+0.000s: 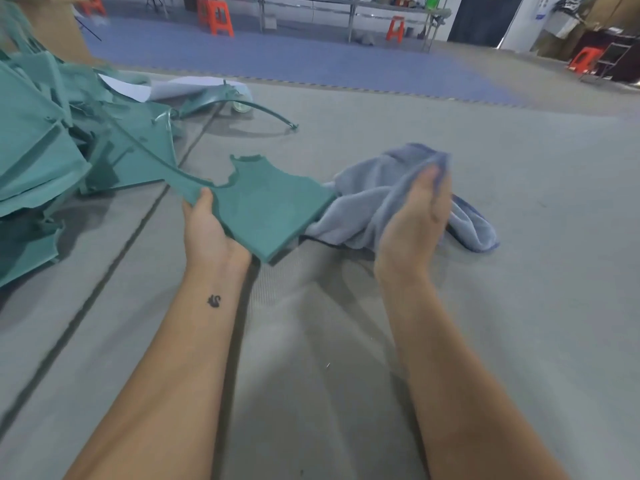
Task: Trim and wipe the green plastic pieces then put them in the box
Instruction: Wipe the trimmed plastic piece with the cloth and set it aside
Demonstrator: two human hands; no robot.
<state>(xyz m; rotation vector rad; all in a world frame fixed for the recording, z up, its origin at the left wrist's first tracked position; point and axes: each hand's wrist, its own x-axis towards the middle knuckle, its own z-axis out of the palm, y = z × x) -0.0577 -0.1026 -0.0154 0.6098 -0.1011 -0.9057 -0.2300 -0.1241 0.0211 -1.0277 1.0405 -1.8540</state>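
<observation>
My left hand (207,230) grips a flat green plastic piece (266,206) with a ragged notch on its far edge, holding it just above the grey floor mat; the thumb lies on top. A thin green strip runs from it back toward the pile. My right hand (419,220) holds a blue-grey cloth (377,192), bunched up beside the piece's right edge and trailing onto the mat. A heap of more green plastic pieces (45,143) lies at the left. A brown cardboard box (59,26) stands behind the heap, partly out of frame.
A curved green strip (263,110) and white sheets (187,88) lie beyond the heap. The grey mat (519,306) spreads around me, with a blue mat (311,60) farther off. Orange stools (216,15) and metal tables (349,8) stand at the back.
</observation>
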